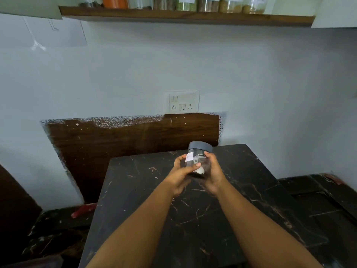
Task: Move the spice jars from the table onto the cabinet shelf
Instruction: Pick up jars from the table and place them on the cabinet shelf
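1. Pickup step, I'd say: both hands, left [180, 172] and right [213, 173], are wrapped around one jar [199, 159] with a dark lid, held just over the tabletop [212, 219].
2. Next move is probably a long lift up to the shelf [185, 16], then finding a gap.
3. Count: one jar in hand, none left on the tabletop, roughly eight already along the shelf.

Jars [185, 3] crowd the shelf [185, 16]; bare wall [251, 74] lies below it.
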A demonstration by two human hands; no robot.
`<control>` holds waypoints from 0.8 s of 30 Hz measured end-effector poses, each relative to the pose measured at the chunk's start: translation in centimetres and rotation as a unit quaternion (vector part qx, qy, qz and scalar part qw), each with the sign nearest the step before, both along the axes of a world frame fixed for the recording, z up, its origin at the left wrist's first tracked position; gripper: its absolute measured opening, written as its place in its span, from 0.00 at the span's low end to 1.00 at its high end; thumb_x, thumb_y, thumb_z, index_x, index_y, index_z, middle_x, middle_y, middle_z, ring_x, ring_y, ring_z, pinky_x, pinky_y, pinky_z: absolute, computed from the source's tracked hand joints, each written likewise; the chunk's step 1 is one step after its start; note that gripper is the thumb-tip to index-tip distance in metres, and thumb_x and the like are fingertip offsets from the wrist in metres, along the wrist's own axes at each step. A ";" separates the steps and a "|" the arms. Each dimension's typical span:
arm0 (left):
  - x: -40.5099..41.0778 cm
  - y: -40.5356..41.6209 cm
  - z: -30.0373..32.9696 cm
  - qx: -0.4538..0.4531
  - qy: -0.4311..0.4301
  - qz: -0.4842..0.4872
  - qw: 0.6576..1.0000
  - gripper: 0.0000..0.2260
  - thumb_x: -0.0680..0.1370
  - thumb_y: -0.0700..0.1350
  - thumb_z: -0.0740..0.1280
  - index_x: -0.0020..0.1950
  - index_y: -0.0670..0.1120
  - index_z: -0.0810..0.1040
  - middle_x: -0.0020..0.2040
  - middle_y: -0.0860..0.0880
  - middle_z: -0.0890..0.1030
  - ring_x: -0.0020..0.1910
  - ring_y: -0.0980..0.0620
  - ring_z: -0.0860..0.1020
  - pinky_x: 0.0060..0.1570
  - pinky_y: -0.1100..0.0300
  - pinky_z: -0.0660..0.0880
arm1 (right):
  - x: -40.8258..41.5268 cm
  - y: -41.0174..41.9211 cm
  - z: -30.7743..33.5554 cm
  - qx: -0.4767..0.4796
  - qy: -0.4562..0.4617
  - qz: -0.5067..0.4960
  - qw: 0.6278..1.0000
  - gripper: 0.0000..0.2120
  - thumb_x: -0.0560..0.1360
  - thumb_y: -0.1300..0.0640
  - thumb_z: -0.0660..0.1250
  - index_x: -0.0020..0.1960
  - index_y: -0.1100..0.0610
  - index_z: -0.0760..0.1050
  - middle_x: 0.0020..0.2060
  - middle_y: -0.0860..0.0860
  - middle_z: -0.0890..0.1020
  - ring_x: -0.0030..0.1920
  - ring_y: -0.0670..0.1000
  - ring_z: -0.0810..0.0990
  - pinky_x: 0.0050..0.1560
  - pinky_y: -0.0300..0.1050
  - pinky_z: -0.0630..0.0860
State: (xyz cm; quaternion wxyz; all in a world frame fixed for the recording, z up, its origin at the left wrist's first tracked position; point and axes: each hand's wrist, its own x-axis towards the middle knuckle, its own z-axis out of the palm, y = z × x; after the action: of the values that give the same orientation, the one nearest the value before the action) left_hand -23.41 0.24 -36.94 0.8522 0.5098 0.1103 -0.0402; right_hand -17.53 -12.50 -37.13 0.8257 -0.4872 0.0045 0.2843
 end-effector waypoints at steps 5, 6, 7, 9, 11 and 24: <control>1.3 0.1 0.8 -0.030 -0.014 0.064 0.997 0.17 0.77 0.46 0.68 0.66 0.51 0.74 0.59 0.44 0.81 0.56 0.46 0.82 0.59 0.48 0.77 | 0.7 -1.0 1.6 0.000 0.002 -0.030 1.000 0.26 0.75 0.35 0.61 0.59 0.54 0.78 0.52 0.57 0.85 0.50 0.55 0.85 0.46 0.48 0.81; 1.6 0.1 1.0 -0.035 -0.014 0.072 0.997 0.17 0.77 0.45 0.69 0.65 0.50 0.75 0.59 0.44 0.82 0.56 0.45 0.82 0.60 0.47 0.76 | 1.0 -1.1 2.0 -0.023 -0.010 -0.044 0.999 0.25 0.76 0.35 0.60 0.59 0.54 0.77 0.51 0.57 0.85 0.51 0.55 0.85 0.48 0.48 0.81; 1.9 -0.1 1.3 -0.037 -0.015 0.079 0.996 0.17 0.76 0.44 0.70 0.64 0.48 0.75 0.59 0.44 0.82 0.57 0.45 0.81 0.61 0.46 0.75 | 1.3 -1.2 2.2 -0.046 -0.029 -0.062 0.997 0.25 0.77 0.37 0.59 0.61 0.55 0.76 0.52 0.57 0.85 0.52 0.55 0.84 0.51 0.48 0.80; 2.6 -0.6 2.1 -0.020 -0.020 0.098 0.995 0.17 0.74 0.43 0.72 0.62 0.43 0.76 0.58 0.42 0.82 0.56 0.46 0.81 0.60 0.49 0.77 | 1.9 -1.3 2.8 -0.107 -0.083 -0.096 0.986 0.26 0.78 0.37 0.56 0.64 0.56 0.75 0.51 0.55 0.84 0.53 0.54 0.83 0.56 0.48 0.78; 4.0 -1.4 3.5 0.030 -0.037 0.109 0.993 0.16 0.74 0.42 0.72 0.60 0.41 0.77 0.57 0.42 0.82 0.55 0.47 0.82 0.56 0.53 0.79 | 2.7 -1.7 3.8 -0.171 -0.138 -0.101 0.970 0.33 0.74 0.32 0.56 0.66 0.55 0.73 0.54 0.55 0.83 0.55 0.53 0.81 0.61 0.52 0.76; 17.5 -10.3 21.0 0.320 -0.255 0.130 0.903 0.14 0.83 0.49 0.56 0.65 0.47 0.75 0.63 0.46 0.74 0.58 0.55 0.75 0.61 0.61 0.71 | 15.5 -9.9 19.9 -0.314 -0.381 -0.231 0.838 0.40 0.66 0.43 0.77 0.72 0.48 0.61 0.64 0.51 0.75 0.55 0.49 0.75 0.51 0.41 0.72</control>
State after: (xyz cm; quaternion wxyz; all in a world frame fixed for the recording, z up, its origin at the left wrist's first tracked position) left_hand -5.87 -10.05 -15.95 0.6396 0.7294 -0.0384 0.2396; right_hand -2.03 -22.41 -17.19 0.6062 -0.7753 -0.1093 -0.1393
